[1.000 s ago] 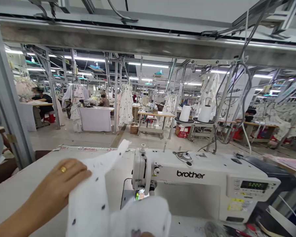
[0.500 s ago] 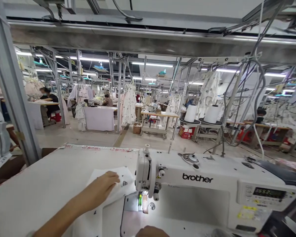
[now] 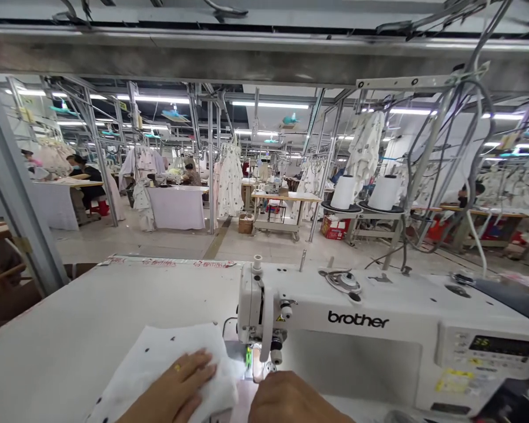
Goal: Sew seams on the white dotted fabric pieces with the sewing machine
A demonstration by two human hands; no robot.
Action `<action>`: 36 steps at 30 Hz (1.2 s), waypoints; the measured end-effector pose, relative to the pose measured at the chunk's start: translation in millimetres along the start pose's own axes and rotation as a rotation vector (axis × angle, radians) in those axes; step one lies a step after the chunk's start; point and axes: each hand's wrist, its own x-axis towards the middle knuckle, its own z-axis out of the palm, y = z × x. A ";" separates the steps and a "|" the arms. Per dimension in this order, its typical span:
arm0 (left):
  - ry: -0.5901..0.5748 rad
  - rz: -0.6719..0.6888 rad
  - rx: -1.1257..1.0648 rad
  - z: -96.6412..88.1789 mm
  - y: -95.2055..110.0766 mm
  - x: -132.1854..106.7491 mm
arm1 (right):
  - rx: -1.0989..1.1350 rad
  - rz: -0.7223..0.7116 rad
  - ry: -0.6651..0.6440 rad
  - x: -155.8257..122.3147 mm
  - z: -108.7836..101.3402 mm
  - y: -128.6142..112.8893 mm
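Observation:
A white Brother sewing machine [image 3: 357, 320] stands on the white table [image 3: 92, 317] in front of me. A white cloth with small dark dots [image 3: 158, 358] lies flat on the table, its right edge by the lit needle [image 3: 250, 355]. My left hand [image 3: 176, 390], with a ring on one finger, presses flat on the cloth just left of the needle. My right hand [image 3: 291, 402] rests below the needle at the bottom edge; its fingers are hidden, so whether it grips anything cannot be seen.
Two white thread cones [image 3: 365, 192] stand on a rack behind the machine. Cables [image 3: 445, 170] hang at the right. A grey steel post [image 3: 13, 200] rises at the left. Beyond are other tables, hanging garments [image 3: 229, 179] and seated workers.
The cloth was lifted and bunched a second ago; now it lies flat by the needle. My left hand came down onto it and my right hand has come up into view.

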 end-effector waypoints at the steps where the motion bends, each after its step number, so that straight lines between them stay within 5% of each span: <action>1: 0.021 0.074 0.043 -0.4 4.3 -4.0 | -0.037 -0.027 0.060 -0.7 5.6 5.2; 6: 0.180 0.209 0.160 -2.2 15.0 2.3 | -0.190 -0.051 0.190 -6.6 29.7 19.0; 10: 0.051 0.404 0.197 -22.8 20.2 22.2 | -0.246 -0.082 0.049 -10.5 44.4 29.8; 13: -0.016 0.339 0.095 -37.6 26.5 30.3 | -0.175 -0.180 0.015 -15.8 60.4 45.3; 17: 0.046 0.206 0.001 -31.3 29.1 25.5 | -0.169 -0.221 0.059 -23.7 79.5 62.6; 24: 0.154 0.393 0.081 -21.4 23.9 31.8 | -0.285 -0.240 0.332 -22.0 79.0 59.7; 27: 0.092 0.415 -0.015 -21.0 25.4 41.5 | -0.379 -0.195 0.444 -19.6 69.3 51.7; 36: -0.285 0.248 -0.243 -22.9 18.1 61.6 | -0.546 -0.144 0.491 -21.4 61.0 58.4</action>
